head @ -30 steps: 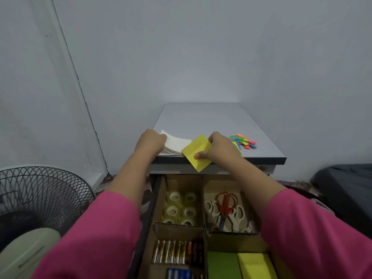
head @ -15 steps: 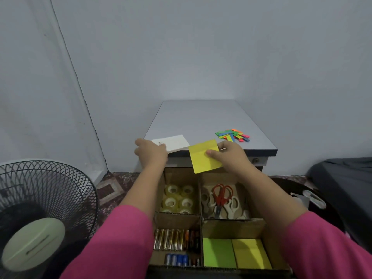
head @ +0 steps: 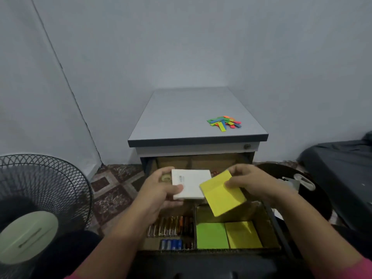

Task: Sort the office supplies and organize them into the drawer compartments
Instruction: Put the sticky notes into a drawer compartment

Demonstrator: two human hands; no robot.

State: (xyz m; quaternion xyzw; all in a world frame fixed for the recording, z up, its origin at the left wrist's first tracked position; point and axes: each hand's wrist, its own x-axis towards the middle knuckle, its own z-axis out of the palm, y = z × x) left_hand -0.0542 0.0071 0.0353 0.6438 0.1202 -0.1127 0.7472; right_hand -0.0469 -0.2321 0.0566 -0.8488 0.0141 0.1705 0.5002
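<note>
My left hand (head: 161, 191) grips a white pad of notes (head: 193, 183) by its left edge, held over the open drawer (head: 271, 224). My right hand (head: 249, 183) pinches a yellow sticky-note pad (head: 223, 195) at its upper right corner, tilted, overlapping the white pad's right side. Below them, the near right compartment holds a green pad (head: 211, 235) and a yellow pad (head: 242, 234). The near left compartment holds several batteries (head: 171, 228). The far compartments are mostly hidden behind my hands.
A pile of coloured index tabs (head: 224, 122) lies on the grey cabinet top (head: 181, 117). A black fan (head: 40, 198) stands on the floor at the left. Dark furniture (head: 342, 168) sits at the right.
Both hands came off the cabinet top and moved down towards me, carrying the white pad and the yellow pad to above the drawer. The view tilted down.
</note>
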